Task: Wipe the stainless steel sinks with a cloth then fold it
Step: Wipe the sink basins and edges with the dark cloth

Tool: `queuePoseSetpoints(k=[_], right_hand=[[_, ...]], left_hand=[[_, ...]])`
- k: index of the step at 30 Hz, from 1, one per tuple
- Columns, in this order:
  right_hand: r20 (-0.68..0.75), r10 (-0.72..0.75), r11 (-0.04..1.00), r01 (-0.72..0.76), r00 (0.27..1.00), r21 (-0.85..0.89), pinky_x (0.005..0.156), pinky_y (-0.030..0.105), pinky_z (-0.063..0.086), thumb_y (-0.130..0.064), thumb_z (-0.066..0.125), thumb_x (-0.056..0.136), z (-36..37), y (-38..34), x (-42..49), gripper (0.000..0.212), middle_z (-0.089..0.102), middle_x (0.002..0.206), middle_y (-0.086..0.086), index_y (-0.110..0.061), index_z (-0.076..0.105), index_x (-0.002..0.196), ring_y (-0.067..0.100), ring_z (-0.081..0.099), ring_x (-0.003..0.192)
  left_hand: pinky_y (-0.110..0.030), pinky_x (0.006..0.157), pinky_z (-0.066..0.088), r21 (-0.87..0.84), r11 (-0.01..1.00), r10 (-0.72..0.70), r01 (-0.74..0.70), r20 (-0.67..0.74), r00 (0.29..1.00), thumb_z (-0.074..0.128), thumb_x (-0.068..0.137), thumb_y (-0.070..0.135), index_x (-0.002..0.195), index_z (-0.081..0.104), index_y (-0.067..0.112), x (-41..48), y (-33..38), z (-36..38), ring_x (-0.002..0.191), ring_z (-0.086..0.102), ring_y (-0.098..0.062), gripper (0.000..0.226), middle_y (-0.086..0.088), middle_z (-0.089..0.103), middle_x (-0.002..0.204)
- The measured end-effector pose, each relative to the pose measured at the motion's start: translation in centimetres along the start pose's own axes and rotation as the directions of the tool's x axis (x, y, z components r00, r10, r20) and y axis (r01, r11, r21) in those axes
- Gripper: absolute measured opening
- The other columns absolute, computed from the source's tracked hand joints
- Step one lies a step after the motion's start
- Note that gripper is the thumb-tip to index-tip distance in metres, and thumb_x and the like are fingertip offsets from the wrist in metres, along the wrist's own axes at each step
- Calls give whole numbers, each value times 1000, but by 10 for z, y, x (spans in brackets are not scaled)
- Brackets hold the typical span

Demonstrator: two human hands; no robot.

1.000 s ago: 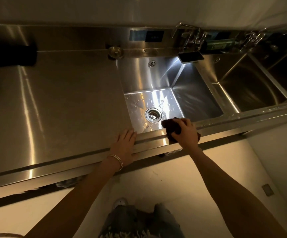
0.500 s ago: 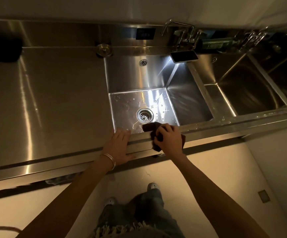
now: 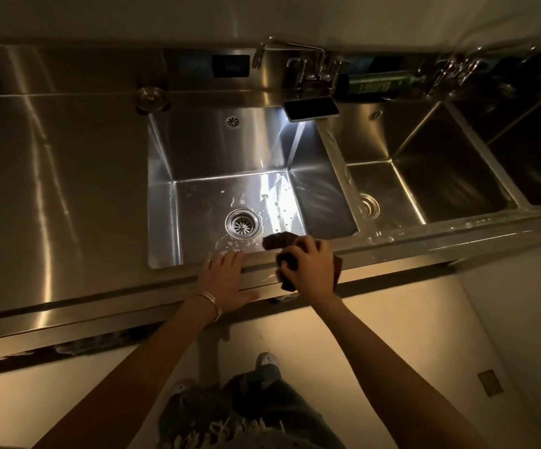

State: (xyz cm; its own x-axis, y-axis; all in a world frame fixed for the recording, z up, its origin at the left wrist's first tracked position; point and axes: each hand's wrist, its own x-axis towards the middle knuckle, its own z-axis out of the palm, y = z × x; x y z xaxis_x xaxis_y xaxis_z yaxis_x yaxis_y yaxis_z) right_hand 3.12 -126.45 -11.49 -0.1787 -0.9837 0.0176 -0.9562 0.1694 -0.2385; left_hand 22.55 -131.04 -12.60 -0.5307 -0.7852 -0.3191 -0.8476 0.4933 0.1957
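Head view: the fingers [image 3: 304,246] of the right hand [image 3: 311,267] are curled around a bunched dark brown cloth [image 3: 278,241]. The cloth is pressed onto the near rim of the brightly lit sink [image 3: 217,144], with one corner poking over the basin. The left hand [image 3: 227,280] is laid flat on the same rim just beside it, fingers straight and together, thin metal bangles [image 3: 212,301] at the wrist. Compared with half a second ago, both hands are kept on the rim, drawn slightly closer together. The rectangular basin is of brushed steel, beaded with water around a round perforated drain [image 3: 242,223]. A darker second sink [image 3: 424,150] adjoins it.
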Motion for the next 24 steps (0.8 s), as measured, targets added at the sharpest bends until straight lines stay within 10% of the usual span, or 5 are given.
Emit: queuePoseSetpoints(k=[4,15,24], right_hand=[[39,-86,996,85,995,37,85,38,41,-38,69,78,-11,39,4,28,59,114,3,-26,68,103,31,49,105],[-54,312,950,-312,948,24,101,42,36,-34,61,87,-43,158,9,27,47,133,6,-20,63,111,30,42,119],[20,72,995,-73,997,66,95,37,36,-38,61,86,-31,110,3,28,51,131,-2,-25,64,111,27,45,117]], left_hand=[[-44,113,12,10,1000,-17,18,-21,1000,48,76,72,147,14,18,10,21,0,138,22,-25,95,-4,23,151],[-52,111,14,16,988,-154,155,-36,987,23,55,82,141,28,20,24,51,4,130,32,-27,106,-4,34,143],[-41,107,22,19,999,30,-29,-60,998,51,80,62,141,27,18,55,105,-8,127,32,-28,78,-6,33,141]])
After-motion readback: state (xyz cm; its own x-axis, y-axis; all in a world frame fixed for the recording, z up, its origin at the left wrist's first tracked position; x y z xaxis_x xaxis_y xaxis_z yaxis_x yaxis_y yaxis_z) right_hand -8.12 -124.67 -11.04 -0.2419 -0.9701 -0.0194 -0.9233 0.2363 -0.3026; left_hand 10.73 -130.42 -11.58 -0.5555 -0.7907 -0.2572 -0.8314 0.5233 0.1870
